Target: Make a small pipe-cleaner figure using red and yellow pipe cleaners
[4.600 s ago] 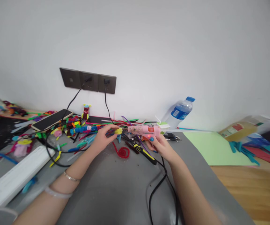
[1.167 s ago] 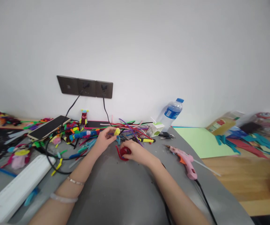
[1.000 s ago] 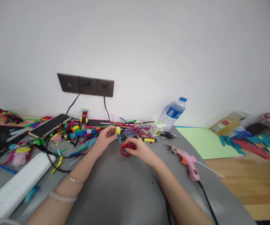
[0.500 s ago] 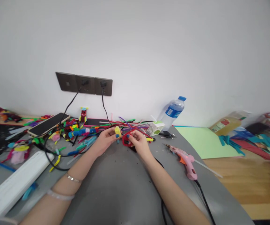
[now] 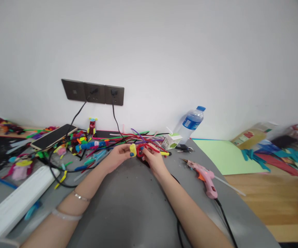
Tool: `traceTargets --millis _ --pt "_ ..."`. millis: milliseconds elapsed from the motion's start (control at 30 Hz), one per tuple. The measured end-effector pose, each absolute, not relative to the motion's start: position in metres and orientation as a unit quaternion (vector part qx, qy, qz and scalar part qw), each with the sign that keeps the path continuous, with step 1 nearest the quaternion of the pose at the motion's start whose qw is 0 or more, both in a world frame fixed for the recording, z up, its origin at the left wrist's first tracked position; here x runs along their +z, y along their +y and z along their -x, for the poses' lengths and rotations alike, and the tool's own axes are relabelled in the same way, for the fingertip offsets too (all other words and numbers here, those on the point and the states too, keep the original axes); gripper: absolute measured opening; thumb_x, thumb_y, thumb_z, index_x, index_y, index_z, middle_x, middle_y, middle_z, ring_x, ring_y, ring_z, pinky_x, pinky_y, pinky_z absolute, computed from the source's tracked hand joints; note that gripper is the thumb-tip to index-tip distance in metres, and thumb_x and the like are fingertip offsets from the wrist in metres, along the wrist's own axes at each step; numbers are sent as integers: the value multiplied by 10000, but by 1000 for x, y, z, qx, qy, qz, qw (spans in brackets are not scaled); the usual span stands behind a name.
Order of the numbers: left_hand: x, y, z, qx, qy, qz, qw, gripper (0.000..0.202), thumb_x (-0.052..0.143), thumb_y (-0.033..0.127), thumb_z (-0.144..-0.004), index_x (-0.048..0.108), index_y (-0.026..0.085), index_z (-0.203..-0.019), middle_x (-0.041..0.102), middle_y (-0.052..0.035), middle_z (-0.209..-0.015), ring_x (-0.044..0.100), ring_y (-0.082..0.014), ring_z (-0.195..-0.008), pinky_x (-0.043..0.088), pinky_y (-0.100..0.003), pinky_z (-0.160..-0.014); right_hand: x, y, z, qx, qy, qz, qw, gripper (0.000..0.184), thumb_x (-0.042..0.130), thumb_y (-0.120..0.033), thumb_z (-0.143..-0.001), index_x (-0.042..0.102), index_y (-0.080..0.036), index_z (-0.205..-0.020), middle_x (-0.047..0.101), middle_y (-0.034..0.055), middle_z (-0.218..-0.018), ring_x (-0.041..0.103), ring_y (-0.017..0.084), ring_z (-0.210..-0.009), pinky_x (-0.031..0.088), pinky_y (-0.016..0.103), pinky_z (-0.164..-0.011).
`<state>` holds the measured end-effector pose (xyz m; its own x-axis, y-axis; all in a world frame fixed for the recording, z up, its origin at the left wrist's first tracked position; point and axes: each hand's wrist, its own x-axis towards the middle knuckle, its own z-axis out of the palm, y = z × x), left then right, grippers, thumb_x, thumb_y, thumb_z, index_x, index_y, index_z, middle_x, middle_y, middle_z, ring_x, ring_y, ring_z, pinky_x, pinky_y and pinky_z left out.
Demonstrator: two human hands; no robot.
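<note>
Between the fingertips of my left hand [image 5: 119, 157] is a small yellow fuzzy piece [image 5: 133, 150], its exact shape too small to make out. My right hand [image 5: 152, 157] pinches a red pipe cleaner [image 5: 140, 151] bent into a loop, with a length of it running off to the right over the fingers. The yellow piece and the red loop are side by side, close together or touching. Both hands are just above the grey table [image 5: 128, 206]. Behind them lies a heap of loose pipe cleaners [image 5: 135, 137] in several colours.
A pink glue gun [image 5: 204, 177] lies to the right, its black cord trailing forward. A water bottle [image 5: 191, 124], a drink carton [image 5: 172, 141] and keys [image 5: 186, 148] are near the wall. On the left are a phone [image 5: 54, 137], a white power strip [image 5: 19, 199], cables and pipe-cleaner figures.
My left hand has moved slightly right, bringing the yellow piece up beside the red loop. The red pipe cleaner has turned in my right hand, its loop now rounder.
</note>
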<state>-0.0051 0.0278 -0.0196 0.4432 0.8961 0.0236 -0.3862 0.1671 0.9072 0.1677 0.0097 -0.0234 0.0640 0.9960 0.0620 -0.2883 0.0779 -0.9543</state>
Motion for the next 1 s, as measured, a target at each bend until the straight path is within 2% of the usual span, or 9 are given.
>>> traceTargets --millis 167,400,533,667,1000 --pt "-18 27 6 448 280 -473 705 448 903 329 -572 754 154 -956 750 -73 -950 662 -203 -912 469 -322 -875 -22 8 -165 548 -436 415 581 356 776 -442 -662 539 -202 -776 623 -48 -618 515 78 -421 430 195 -414" --pt "-15 26 7 424 282 -505 697 431 882 348 -602 758 136 -956 753 -84 -948 663 -219 -911 468 -340 -885 -16 3 -163 485 -490 420 591 332 735 -391 -713 532 -234 -923 640 -46 -668 549 107 -425 447 219 -406" --pt "-14 25 7 410 282 -511 700 405 875 335 -611 764 131 -943 756 -93 -931 668 -222 -894 474 -345 -877 -12 1 -163 457 -512 435 583 232 695 -381 -738 529 -226 -791 616 -38 -602 509 103 -376 399 225 -376" --pt "-14 25 7 400 285 -520 698 398 867 332 -622 765 132 -950 755 -100 -940 666 -229 -903 471 -354 -885 -13 3 -163 468 -505 440 576 310 711 -421 -717 476 -222 -693 581 -50 -544 518 101 -365 349 209 -358" --pt "-14 30 10 464 297 -485 679 445 894 357 -583 772 132 -946 753 -98 -919 654 -205 -871 457 -329 -858 -17 4 -163 579 -426 377 584 443 772 -567 -673 630 -183 -843 698 9 -687 638 121 -499 493 228 -494"
